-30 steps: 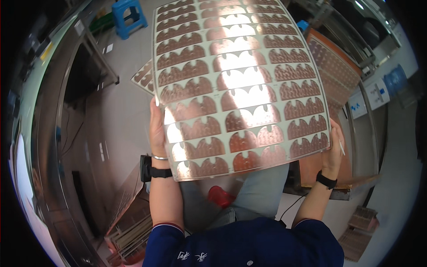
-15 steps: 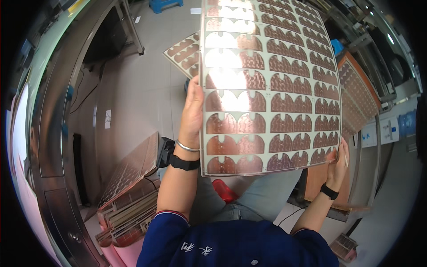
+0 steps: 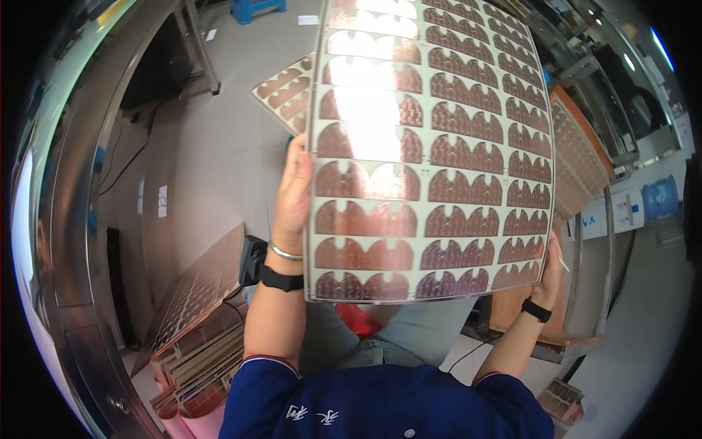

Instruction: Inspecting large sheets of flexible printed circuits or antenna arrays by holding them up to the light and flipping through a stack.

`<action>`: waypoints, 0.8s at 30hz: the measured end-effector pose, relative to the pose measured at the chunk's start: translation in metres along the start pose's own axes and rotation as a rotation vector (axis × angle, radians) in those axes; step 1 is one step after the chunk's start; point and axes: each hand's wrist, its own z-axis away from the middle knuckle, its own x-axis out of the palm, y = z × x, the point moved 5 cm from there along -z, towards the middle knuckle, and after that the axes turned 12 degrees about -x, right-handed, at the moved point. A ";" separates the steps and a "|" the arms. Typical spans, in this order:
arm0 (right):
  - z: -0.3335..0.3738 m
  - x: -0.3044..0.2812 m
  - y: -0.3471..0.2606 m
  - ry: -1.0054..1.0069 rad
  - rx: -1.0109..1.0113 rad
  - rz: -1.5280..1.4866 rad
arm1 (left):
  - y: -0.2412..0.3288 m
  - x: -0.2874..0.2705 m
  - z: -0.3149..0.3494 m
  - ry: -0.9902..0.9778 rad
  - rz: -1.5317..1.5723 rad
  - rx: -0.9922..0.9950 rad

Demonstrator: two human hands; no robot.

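Note:
A large circuit-board panel (image 3: 462,150), pale with rows of copper-coloured, notched arch shapes, is held up in front of me. Bright glare covers part of its left column. My left hand (image 3: 294,190) grips the left edge, its thumb upright along the side and its other fingers hidden behind. At the lower right corner my right hand (image 3: 547,274) closes on the panel's edge, partly covered by it. A thin pale stick (image 3: 564,263) juts out by the right fingers; its kind is too small to tell.
Another patterned panel (image 3: 287,94) shows behind the held one. At lower left, a panel leans (image 3: 201,282) above upright boards in pink holders (image 3: 201,421). An orange-edged board (image 3: 581,157) stands at right, near a water dispenser (image 3: 618,212). A metal cabinet (image 3: 91,358) lines the left; a blue stool (image 3: 257,10) stands far off.
The panel and both hands have shifted slightly left and down in the picture. The glare band has moved across the panel's left column. Both hands keep their grip.

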 end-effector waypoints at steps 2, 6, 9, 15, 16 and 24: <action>-0.003 0.014 -0.012 -0.121 -0.068 -0.077 | 0.003 -0.008 -0.003 0.017 -0.017 -0.024; -0.009 0.033 -0.038 -0.188 -0.143 -0.021 | -0.005 -0.027 -0.008 0.038 0.035 -0.054; -0.006 0.024 -0.041 -0.153 -0.173 0.001 | -0.011 -0.036 -0.010 0.061 0.071 -0.093; 0.003 0.028 -0.059 -0.149 -0.213 0.015 | -0.005 -0.025 -0.005 0.051 0.079 -0.107; 0.004 0.031 -0.063 -0.141 -0.222 0.011 | -0.004 -0.026 -0.005 0.077 0.082 -0.094; 0.009 0.034 -0.072 -0.151 -0.298 -0.045 | -0.004 -0.016 0.000 0.063 0.024 -0.063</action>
